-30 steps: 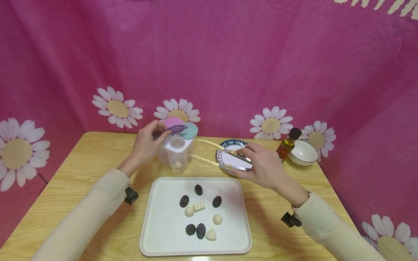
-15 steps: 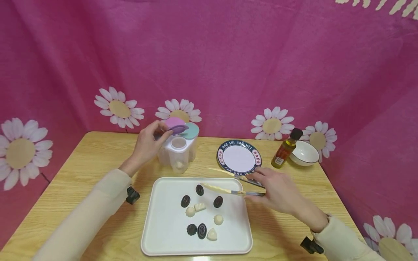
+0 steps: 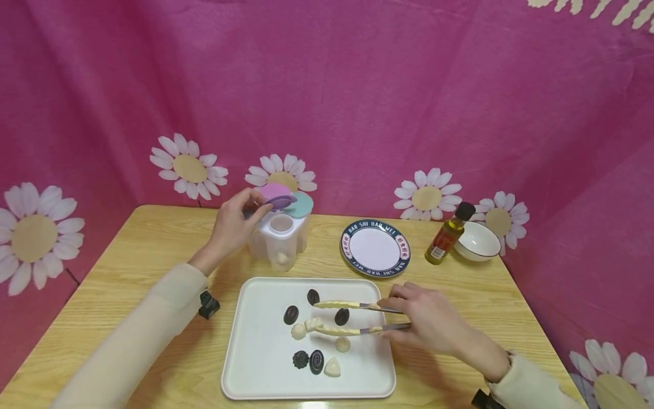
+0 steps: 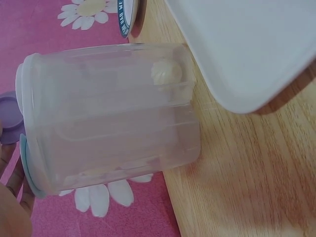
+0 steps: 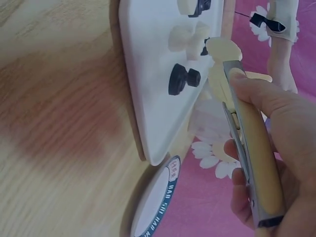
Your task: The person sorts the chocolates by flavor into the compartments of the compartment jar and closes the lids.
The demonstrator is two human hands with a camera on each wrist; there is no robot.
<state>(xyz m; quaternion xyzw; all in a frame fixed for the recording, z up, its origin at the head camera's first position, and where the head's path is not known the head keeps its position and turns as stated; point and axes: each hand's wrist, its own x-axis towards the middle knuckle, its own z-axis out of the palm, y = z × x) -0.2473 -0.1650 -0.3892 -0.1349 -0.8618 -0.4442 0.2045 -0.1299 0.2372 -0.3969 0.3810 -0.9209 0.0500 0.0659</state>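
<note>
My left hand pinches the raised purple lid of a clear multi-compartment storage box. The compartment under that lid stands uncovered, and a white chocolate lies at its bottom. My right hand grips food tongs with pale yellow tips and metal handles. Their arms are spread over the white tray, the nearer tip close to a rectangular white chocolate; contact cannot be told. Dark chocolates and other white chocolates lie around on the tray.
Behind the tray stands a plate with a dark patterned rim. An oil bottle with a black cap and a white bowl are at the back right. A pink flowered cloth hangs behind the wooden table.
My right hand has brought the tongs from beside the storage box, past the plate, toward me and over the tray's chocolates. My left hand keeps holding the purple lid up.
</note>
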